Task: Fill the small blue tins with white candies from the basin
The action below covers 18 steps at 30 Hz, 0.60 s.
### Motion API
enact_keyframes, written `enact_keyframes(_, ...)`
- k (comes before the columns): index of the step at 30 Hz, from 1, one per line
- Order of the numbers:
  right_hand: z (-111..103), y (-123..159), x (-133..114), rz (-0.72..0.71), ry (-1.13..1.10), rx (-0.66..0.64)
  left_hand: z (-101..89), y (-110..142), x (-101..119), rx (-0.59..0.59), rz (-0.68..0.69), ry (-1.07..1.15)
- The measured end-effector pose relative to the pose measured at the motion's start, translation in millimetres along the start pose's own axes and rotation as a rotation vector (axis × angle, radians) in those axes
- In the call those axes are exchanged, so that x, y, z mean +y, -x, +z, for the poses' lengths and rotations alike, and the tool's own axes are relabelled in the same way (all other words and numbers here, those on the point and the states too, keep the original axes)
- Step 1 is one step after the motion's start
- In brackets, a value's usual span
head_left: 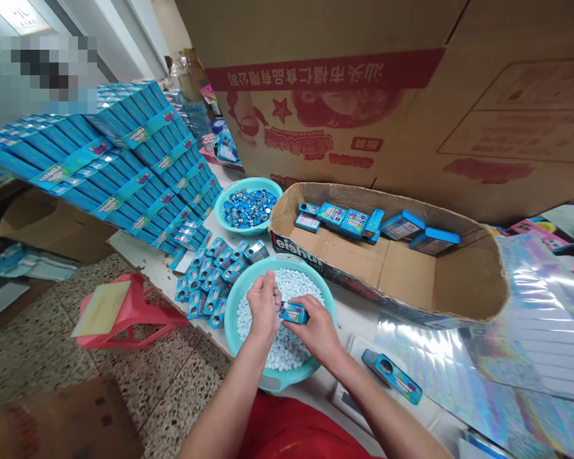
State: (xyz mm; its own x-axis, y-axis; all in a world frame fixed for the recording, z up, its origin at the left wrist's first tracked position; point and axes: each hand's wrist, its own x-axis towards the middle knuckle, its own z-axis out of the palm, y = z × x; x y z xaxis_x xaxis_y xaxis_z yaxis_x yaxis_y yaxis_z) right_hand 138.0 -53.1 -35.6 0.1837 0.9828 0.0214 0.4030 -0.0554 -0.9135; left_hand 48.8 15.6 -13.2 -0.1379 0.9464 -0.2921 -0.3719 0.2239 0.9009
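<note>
My right hand (318, 328) grips a small blue candy box (294, 312) between thumb and fingers, low over a turquoise basin (233, 319) of small white candies (287, 354). Curled into a fist, my left hand (264, 306) is at the left end of that box. A few white candies show between the fist and the box's end; the inside of the fist is hidden. Left of the basin, several blue boxes (213, 296) with round holes lie in rows on the table. A second turquoise basin (219, 217) behind holds blue and silver round caps (249, 207).
A cut-down cardboard tray (406, 274) holds several blue boxes. Behind it rises a large carton (411, 146). Blue display packs (148, 166) are stacked at left. Another blue box (393, 376) rests on a white scale (358, 347) at right. A red stool (119, 319) stands left below.
</note>
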Motion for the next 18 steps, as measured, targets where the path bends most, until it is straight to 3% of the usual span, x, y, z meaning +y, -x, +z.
enact_keyframes(4, -4, -3, 3, 0.04, -0.008, -0.002, -14.3, -6, 2, -0.079, 0.05, -0.258)
enact_keyframes(8, -6, -8, 7, 0.07, -0.059, 0.014, -30.9, -8, 5, -0.378, 0.13, -0.743)
enact_keyframes(10, -8, -8, 7, 0.09, -0.077, 0.017, -33.4, -7, 4, -0.466, 0.196, -0.832)
enact_keyframes(13, -22, -1, 4, 0.142, -0.168, 0.011, -32.4, -8, 1, -0.369, 0.151, -0.67)
enact_keyframes(15, -43, 6, 0, 0.147, -0.249, 0.024, -32.8, -13, 1, -0.247, -0.011, -0.41)
enact_keyframes(18, -82, 18, -2, 0.104, -0.256, 0.144, -37.9, -25, -3, -0.143, -0.3, -0.053)
